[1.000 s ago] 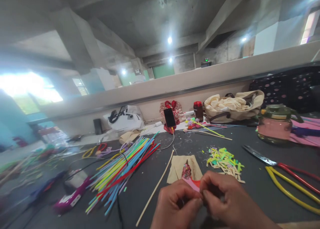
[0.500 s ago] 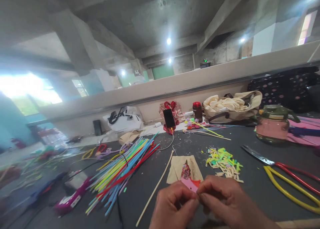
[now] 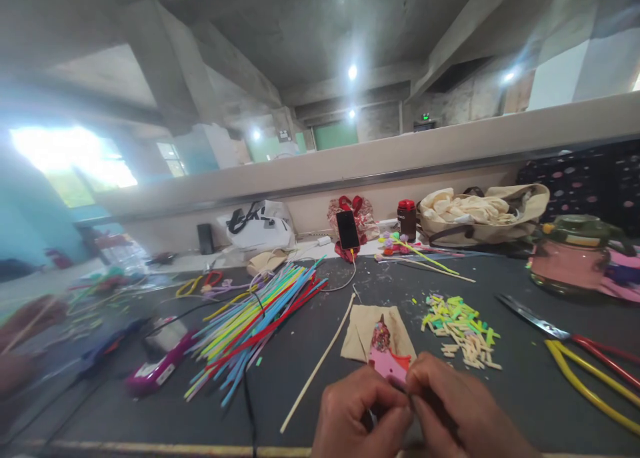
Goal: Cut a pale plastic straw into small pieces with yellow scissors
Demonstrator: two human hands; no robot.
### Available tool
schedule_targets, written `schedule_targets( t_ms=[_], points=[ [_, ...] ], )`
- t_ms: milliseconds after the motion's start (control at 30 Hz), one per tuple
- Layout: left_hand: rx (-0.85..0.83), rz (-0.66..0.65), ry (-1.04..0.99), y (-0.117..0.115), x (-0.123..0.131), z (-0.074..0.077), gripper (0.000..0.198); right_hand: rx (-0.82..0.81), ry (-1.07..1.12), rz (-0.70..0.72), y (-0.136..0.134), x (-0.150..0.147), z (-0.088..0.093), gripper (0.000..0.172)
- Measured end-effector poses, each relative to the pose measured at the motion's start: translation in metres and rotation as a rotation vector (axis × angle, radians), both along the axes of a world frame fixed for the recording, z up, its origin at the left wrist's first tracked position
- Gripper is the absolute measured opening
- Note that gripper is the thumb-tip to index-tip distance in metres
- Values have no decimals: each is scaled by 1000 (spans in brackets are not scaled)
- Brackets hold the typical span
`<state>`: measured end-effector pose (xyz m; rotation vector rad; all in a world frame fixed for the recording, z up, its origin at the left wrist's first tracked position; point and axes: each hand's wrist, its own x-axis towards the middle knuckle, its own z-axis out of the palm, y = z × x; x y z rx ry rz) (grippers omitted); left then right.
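My left hand (image 3: 365, 408) and my right hand (image 3: 453, 398) meet at the table's near edge, thumbs and fingertips pinched together. Whatever lies between the fingertips is too small and covered to make out. Just beyond them, partly hidden by the fingers, is a pink tool (image 3: 387, 365) that looks like a hot glue gun, with an orange part at its side and a crusted, speckled nozzle. That nozzle rests over a folded beige sheet (image 3: 353, 341). A cream fuzzy stem (image 3: 320, 365) lies left of the sheet. Short cut pieces (image 3: 463, 331) in yellow, green and cream are heaped to the right.
Large scissors (image 3: 565, 341) with red and yellow handles lie at right, below a jar (image 3: 570, 255). A bundle of coloured stems (image 3: 260, 325) and a magenta device (image 3: 157, 371) with a cord lie left. A phone (image 3: 347, 230) stands behind. Another person's hand (image 3: 37, 318) shows far left.
The view has shifted slightly, so the table things appear further right. My hands stay pinched together, a little lower and nearer me relative to the pink tool.
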<state>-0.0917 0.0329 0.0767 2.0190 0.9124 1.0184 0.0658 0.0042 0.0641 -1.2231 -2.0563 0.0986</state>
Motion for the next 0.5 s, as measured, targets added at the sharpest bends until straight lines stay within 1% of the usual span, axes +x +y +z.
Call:
schedule_targets(
  t_ms=[67, 200, 267, 400, 500],
  points=[
    [-88, 7, -66, -1, 0, -5, 13, -44, 35, -12, -1, -1, 1, 14],
    [-259, -10, -156, 0, -2, -12, 13, -203, 133, -22, -3, -5, 3, 12],
    [-335, -40, -215, -1, -2, -12, 13, -277, 203, -38, -3, -7, 5, 11],
    [-488, -106, -359, -2, -1, -5, 15, -393, 367, -71, -1, -7, 10, 11],
    [-577, -88, -401, -3, -1, -4, 19, -500, 529, -61, 0, -1, 14, 13]
  ],
)
